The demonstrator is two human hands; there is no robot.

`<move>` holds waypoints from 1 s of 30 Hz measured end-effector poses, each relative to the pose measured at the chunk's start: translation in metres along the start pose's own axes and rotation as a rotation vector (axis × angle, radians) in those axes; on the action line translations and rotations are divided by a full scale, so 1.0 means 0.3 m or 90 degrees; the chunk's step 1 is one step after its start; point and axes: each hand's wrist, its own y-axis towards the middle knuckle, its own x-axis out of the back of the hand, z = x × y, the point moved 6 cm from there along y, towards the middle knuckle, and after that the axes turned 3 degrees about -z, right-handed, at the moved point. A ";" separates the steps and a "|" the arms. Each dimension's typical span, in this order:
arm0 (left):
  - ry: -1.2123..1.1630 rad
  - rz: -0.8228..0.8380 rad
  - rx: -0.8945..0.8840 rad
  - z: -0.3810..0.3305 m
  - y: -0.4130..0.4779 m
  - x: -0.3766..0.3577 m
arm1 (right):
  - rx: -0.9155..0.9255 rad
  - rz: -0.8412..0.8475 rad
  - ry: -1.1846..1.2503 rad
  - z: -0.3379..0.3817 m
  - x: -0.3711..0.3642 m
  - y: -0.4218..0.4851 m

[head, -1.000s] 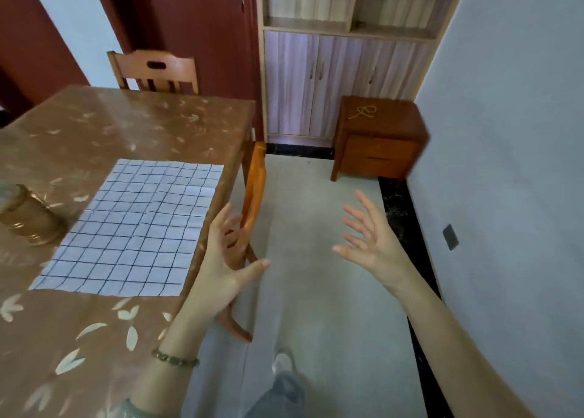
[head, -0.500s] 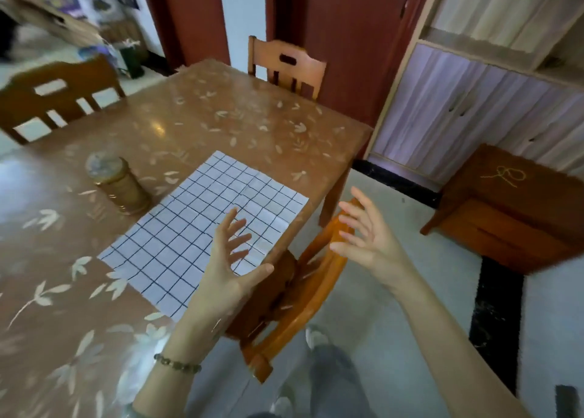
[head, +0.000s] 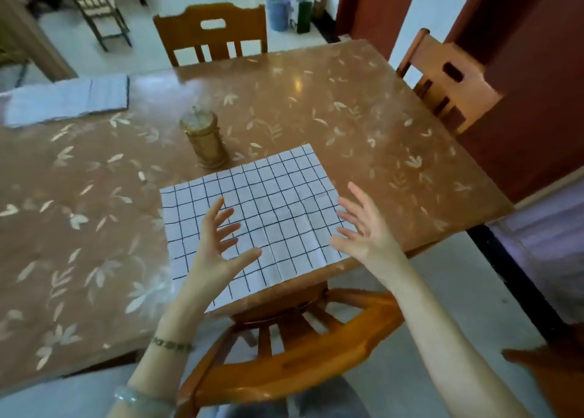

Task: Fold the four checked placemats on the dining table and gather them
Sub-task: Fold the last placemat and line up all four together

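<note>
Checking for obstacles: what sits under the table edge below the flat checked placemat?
A wooden chair, pushed in. Its curved back and spindles show; the table covers most of its seat.

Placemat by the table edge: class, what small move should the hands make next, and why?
Probably lower the left hand and right hand onto the placemat to start a fold: it lies flat and unfolded, and both hands hover open above it.
</note>
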 end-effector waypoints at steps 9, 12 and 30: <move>-0.002 -0.167 0.084 0.082 0.034 0.115 | -0.005 0.122 -0.023 0.023 -0.067 0.219; 0.000 -0.180 0.100 0.112 0.073 0.151 | -0.012 0.133 -0.027 0.009 -0.103 0.288; 0.223 -0.295 0.337 0.529 0.421 0.447 | -0.097 -0.072 -0.262 -0.308 -0.033 0.978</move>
